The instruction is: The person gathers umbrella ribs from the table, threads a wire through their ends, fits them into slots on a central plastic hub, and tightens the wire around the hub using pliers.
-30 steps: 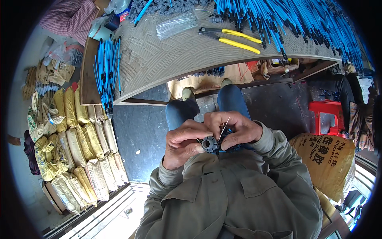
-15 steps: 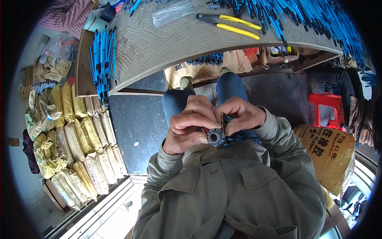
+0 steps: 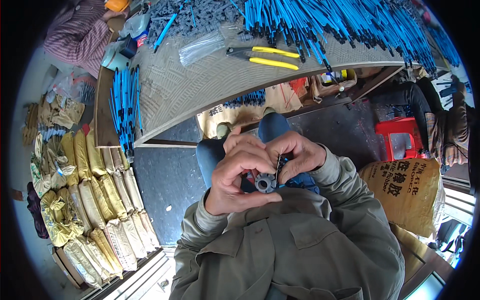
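Note:
Above my lap, my left hand (image 3: 239, 172) curls round a small grey slotted ring part (image 3: 265, 183). Its fingers bend over the ring's top, while the thumb lies stretched out just below. Close beside it, my right hand (image 3: 300, 156) is closed, thumb against fingers, on a thin wire-like piece (image 3: 278, 161) that stands upright at the ring's right side. Dark and blue bits show under the right hand, partly hidden by it. How the wire meets the ring cannot be made out.
On the table (image 3: 165, 95) ahead lie yellow-handled cutters (image 3: 265, 56), clear thin strips (image 3: 201, 48), many blue rods (image 3: 340, 25) and grey parts (image 3: 195, 20). Filled bags (image 3: 100, 185) stand left; a red stool (image 3: 400, 137) and large sack (image 3: 400, 192) right. Other people (image 3: 77, 37) sit nearby.
My left thumb has moved off the ring and stretched out below it. The view has shifted, so more of the table's far side shows. The wire piece stands out more clearly.

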Demonstrator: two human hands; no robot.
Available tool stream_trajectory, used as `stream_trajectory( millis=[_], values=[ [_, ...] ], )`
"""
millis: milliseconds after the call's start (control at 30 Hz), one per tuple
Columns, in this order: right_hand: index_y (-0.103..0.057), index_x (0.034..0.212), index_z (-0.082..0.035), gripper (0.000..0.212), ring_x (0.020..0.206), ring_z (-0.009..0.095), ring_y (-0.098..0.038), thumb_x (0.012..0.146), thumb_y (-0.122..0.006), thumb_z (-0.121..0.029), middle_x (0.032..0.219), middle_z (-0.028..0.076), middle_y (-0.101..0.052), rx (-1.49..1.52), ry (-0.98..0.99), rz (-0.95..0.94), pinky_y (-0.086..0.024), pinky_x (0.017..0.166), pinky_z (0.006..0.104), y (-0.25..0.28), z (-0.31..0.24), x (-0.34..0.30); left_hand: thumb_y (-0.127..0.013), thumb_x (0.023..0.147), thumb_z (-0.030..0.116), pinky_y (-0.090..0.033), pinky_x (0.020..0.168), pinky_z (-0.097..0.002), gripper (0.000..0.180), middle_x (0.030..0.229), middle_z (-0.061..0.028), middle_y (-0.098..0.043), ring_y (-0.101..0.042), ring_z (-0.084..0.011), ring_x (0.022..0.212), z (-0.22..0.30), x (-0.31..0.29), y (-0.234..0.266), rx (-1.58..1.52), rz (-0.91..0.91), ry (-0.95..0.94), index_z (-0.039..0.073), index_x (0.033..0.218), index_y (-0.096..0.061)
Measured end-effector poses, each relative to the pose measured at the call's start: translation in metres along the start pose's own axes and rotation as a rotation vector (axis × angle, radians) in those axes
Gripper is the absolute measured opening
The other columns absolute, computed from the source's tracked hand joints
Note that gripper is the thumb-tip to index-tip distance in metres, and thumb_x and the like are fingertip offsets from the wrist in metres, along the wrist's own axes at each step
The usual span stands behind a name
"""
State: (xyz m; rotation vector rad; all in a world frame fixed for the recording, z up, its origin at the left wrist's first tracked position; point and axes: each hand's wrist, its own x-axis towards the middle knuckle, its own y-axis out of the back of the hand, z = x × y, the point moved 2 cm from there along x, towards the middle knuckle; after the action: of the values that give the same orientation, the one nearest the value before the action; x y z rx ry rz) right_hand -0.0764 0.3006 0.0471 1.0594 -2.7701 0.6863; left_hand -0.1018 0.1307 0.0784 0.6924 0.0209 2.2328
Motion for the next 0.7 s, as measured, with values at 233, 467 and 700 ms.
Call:
stream_trajectory(
  millis=[233, 467, 700],
  values=[
    [-0.051, 0.077, -0.001, 0.02, 0.078, 0.009, -0.048, 0.077, -0.07, -0.006, 0.08, 0.002, -0.052, -0.187, 0.118, 0.137, -0.038, 0.068, 0.0262, -0.011, 0.014, -0.004, -0.078, 0.066, 0.023, -0.02, 0.101, -0.0445, 0.043, 0.102, -0.0054, -0.06, -0.047, -0.0246, 0.107, -0.009, -0.007, 0.015, 0.04, -0.109, 0.026, 0.009, 0.103, -0.061],
    [-0.05, 0.073, -0.001, 0.026, 0.084, 0.016, -0.053, 0.074, -0.073, -0.013, 0.097, 0.014, -0.057, -0.359, 0.25, 0.48, -0.041, 0.073, 0.0296, -0.022, 0.012, -0.006, -0.067, 0.078, 0.019, -0.009, 0.106, -0.0463, 0.038, 0.116, -0.0062, -0.06, -0.04, -0.0274, 0.124, 0.015, -0.01, 0.002, 0.197, 0.168, 0.305, 0.006, 0.113, -0.06],
    [-0.052, 0.082, 0.0, 0.021, 0.094, 0.027, -0.057, 0.075, -0.071, -0.008, 0.106, 0.019, -0.056, -0.643, 0.369, 0.533, -0.045, 0.075, 0.0329, -0.025, 0.023, -0.002, -0.061, 0.083, 0.014, -0.007, 0.107, -0.0466, 0.034, 0.12, -0.0071, -0.058, -0.037, -0.0266, 0.128, 0.003, -0.027, -0.004, 0.181, 0.259, 0.34, 0.004, 0.116, -0.058]
  ],
)
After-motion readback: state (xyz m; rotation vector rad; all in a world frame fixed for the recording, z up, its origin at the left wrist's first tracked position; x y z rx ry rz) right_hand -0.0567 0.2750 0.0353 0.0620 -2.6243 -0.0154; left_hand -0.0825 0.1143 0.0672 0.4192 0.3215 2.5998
